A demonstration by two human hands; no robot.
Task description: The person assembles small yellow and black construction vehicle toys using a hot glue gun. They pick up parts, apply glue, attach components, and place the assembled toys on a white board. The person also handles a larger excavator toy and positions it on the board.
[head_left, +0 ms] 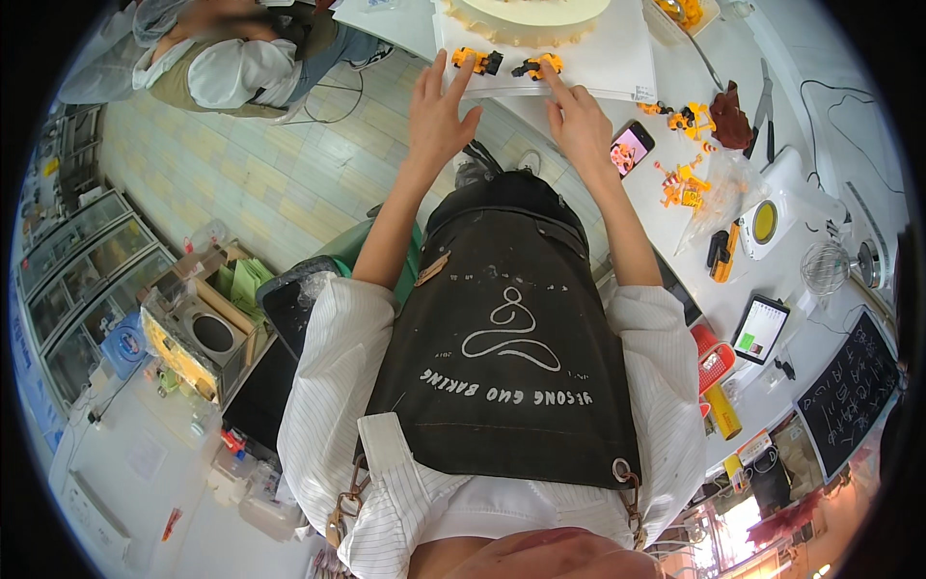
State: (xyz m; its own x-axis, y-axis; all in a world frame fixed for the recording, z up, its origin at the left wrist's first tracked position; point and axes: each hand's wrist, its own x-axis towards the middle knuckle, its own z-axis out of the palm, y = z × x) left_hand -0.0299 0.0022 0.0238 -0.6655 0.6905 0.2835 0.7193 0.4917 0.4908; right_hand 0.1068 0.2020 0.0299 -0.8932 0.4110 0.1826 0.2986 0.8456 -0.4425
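Two small yellow-and-black toy construction vehicles stand on a white board (608,81) in front of a pale cream cake (526,12) with a tan ruffled base. My left hand (442,118) has its fingers spread, and its index fingertip rests on the left toy vehicle (490,64). On the right toy vehicle (527,69) lies the outstretched index finger of my right hand (581,125). That hand's other fingers are partly bent, with nothing seen in them. Both vehicles are partly covered by my fingers. The cake's top is cut off by the picture's edge.
Right of the board lie a phone (631,148), more yellow toys (691,120), orange toy pieces (683,185) and a long-bladed tool (762,111). Nearer are a white scale (786,207), a whisk (826,268) and a tablet (761,328). Another person (217,77) is at the far left.
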